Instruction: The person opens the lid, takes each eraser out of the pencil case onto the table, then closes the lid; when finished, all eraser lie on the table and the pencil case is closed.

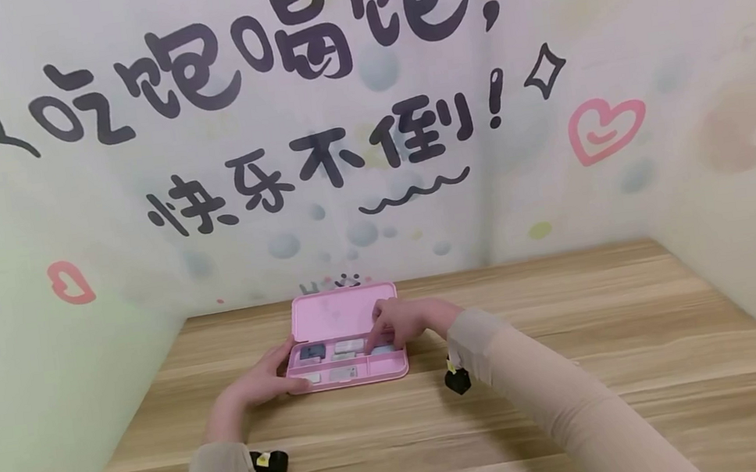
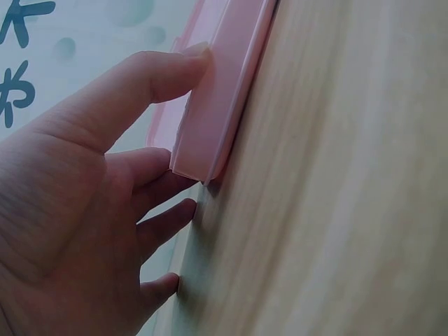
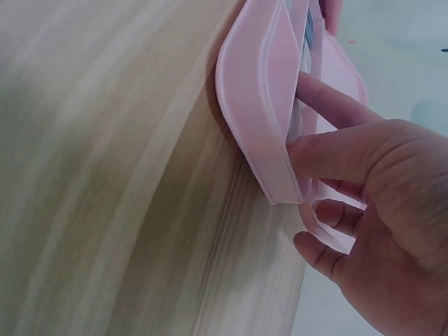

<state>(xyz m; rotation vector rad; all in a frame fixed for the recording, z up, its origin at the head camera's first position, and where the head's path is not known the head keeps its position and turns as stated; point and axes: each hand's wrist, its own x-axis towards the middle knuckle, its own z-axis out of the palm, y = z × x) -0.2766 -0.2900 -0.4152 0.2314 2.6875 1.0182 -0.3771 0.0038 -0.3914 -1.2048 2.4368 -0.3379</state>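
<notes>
An open pink compartment box (image 1: 353, 381) lies on the wooden table with its lid (image 1: 331, 316) tilted back. Small items lie in its compartments, among them a dark grey piece (image 1: 312, 351), a whitish piece (image 1: 349, 346) and a pale flat piece (image 1: 343, 372). My left hand (image 1: 264, 380) holds the box's left end, thumb at the front corner and fingers along the side and back. My right hand (image 1: 403, 321) reaches over the right end, its index finger (image 3: 336, 101) and thumb inside a compartment beside a pale bluish piece (image 1: 382, 349). The fingertips' contact is hidden.
The wooden table (image 1: 390, 447) extends around the box. A wall with large dark lettering (image 1: 309, 24) stands close behind it, and side walls flank the table. Black wrist cameras (image 1: 270, 465) are strapped at both sleeves.
</notes>
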